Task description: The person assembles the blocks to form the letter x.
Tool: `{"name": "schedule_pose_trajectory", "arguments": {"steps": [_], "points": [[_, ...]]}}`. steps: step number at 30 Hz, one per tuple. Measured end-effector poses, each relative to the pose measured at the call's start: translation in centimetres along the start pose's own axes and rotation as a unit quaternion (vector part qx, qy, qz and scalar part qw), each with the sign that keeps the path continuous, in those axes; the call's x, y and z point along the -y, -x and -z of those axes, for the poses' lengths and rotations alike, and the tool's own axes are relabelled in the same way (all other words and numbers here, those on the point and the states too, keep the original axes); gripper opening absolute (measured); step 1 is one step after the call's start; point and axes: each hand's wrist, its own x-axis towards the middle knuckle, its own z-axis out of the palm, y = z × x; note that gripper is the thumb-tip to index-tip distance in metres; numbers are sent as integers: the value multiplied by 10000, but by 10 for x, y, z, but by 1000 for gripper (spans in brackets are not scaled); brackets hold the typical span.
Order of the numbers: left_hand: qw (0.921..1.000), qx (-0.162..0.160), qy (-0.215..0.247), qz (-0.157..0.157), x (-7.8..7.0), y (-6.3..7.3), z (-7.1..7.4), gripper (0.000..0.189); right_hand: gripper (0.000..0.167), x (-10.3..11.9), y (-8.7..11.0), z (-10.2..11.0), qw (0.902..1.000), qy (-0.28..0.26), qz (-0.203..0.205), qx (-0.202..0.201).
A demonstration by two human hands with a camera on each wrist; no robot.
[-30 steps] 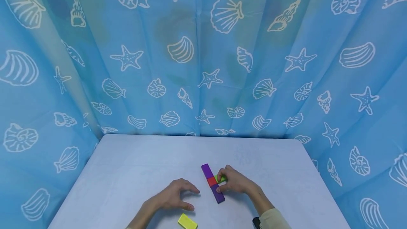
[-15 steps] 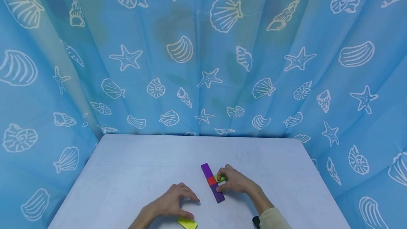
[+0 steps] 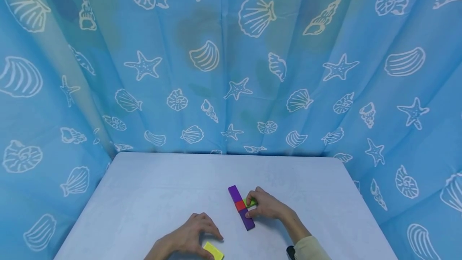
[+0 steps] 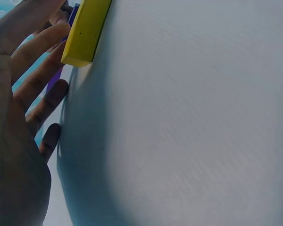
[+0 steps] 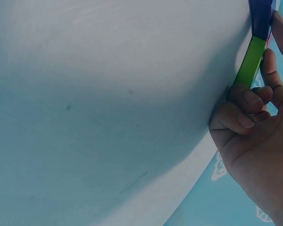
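Note:
On the white table, a purple block (image 3: 234, 193), a red block (image 3: 240, 206) and a dark purple block (image 3: 247, 220) form a slanting row. A green block (image 3: 250, 202) juts from the row's right side. My right hand (image 3: 268, 206) holds the green block with bent fingers, its thumb on the dark purple block; the hand covers part of the green one. Nearer the front lies a yellow block (image 3: 213, 250). My left hand (image 3: 191, 234) spans it, thumb at its near left side and index finger beyond its far edge. The left wrist view shows the yellow block (image 4: 87, 33) beside loosely extended fingers.
A blue curtain (image 3: 223, 71) with white shell and starfish prints hangs behind and at both sides of the white table (image 3: 162, 179). A dark watch-like band (image 3: 290, 252) sits by the right sleeve (image 3: 311, 248).
My left hand has moved toward the front edge and come down around the yellow block. The right hand and the row of blocks have stayed in place.

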Motion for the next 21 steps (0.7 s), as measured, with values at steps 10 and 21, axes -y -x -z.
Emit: {"name": "schedule_pose_trajectory", "arguments": {"steps": [10, 21], "points": [[9991, 163, 80, 371, -5, 9, -2, 41, 32, 0, 0, -1, 10000, 27, -14, -18], [9992, 143, 231, 299, -4, 11, -6, 33, 30, -3, -2, -2, 10000, 64, -39, -6]]}}
